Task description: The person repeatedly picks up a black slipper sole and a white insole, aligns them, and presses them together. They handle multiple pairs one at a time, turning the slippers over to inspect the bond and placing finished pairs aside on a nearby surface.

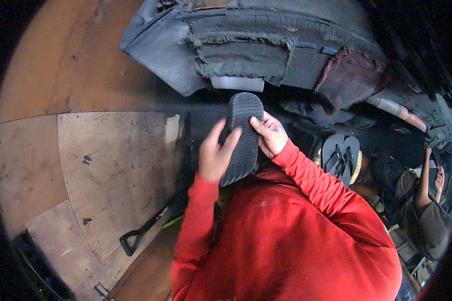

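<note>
In front of my red-sleeved torso I hold up a black flip-flop sole (pixel 246 123), long and rounded at the top, with a wavy tread facing me. My right hand (pixel 270 134) grips its right edge, thumb pressed on the tread and the other fingers behind. My left hand (pixel 218 154) is at its left side, slightly blurred, with thumb and fingers apart; whether it touches the sole is hard to see. Beyond the sole is a white roller-like part (pixel 237 83) of a dark, dusty machine. A pair of dark flip-flops (pixel 341 154) lies to my right.
The machine (pixel 246 30) spans the far side, with a frayed cloth pad (pixel 243 57) and a reddish rag (pixel 350 78). Wooden boards (pixel 120 170) extend on the left, near a black handle (pixel 130 243). Another person's arm (pixel 424 180) shows at far right.
</note>
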The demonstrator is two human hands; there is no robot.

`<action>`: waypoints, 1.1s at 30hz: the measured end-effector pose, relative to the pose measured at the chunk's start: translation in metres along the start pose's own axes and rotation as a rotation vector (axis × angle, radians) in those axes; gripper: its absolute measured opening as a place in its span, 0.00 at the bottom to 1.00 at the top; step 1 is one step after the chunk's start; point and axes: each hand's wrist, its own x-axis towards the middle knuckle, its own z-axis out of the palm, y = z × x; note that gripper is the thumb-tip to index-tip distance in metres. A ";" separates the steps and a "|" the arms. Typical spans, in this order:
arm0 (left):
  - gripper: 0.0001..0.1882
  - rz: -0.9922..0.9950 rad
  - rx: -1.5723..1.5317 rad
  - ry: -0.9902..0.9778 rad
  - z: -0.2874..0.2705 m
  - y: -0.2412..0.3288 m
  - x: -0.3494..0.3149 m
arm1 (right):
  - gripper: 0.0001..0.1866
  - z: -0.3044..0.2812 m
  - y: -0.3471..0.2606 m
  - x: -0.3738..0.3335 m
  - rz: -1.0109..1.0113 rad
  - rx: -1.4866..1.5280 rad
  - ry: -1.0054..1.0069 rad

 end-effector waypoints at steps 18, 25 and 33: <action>0.06 -0.267 -0.720 0.205 0.066 0.041 0.043 | 0.37 -0.001 -0.032 -0.036 -0.547 -2.028 0.172; 0.13 -0.108 -1.236 0.210 0.070 0.028 0.023 | 0.30 0.012 -0.077 -0.015 -0.596 -2.248 -0.278; 0.25 0.037 -1.317 -0.114 -0.006 0.012 -0.026 | 0.36 -0.023 0.004 -0.091 -0.199 -0.907 -0.202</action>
